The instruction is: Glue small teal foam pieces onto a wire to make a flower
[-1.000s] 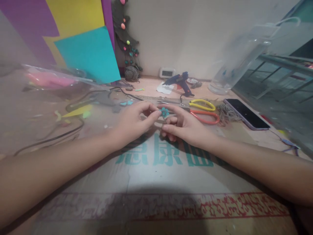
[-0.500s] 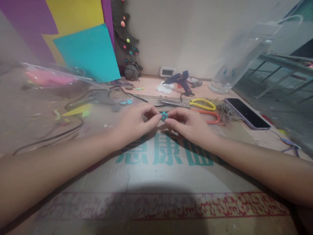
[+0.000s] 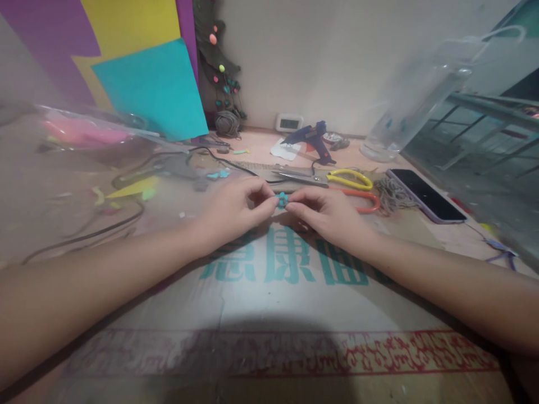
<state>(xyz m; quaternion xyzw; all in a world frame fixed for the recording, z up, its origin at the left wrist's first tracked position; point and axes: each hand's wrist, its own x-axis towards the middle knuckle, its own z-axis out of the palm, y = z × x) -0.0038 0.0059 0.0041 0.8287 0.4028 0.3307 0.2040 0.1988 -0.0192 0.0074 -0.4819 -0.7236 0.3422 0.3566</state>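
Note:
Between my two hands, over the middle of the printed board, is a small teal flower-shaped piece. My left hand pinches its left side between thumb and fingertips. The thumb and index finger of my right hand close on its right side. Scissors with one yellow and one orange handle lie just behind my right hand. Some small light-blue scraps rest behind my left hand.
A dark blue glue gun and a small white display device stand at the back. Grey yarn, a phone and a clear container are at right. Yellow scraps and a black cable lie at left.
The teal flower piece has tilted slightly between my fingertips, and its face shows less. My hands stay in nearly the same place.

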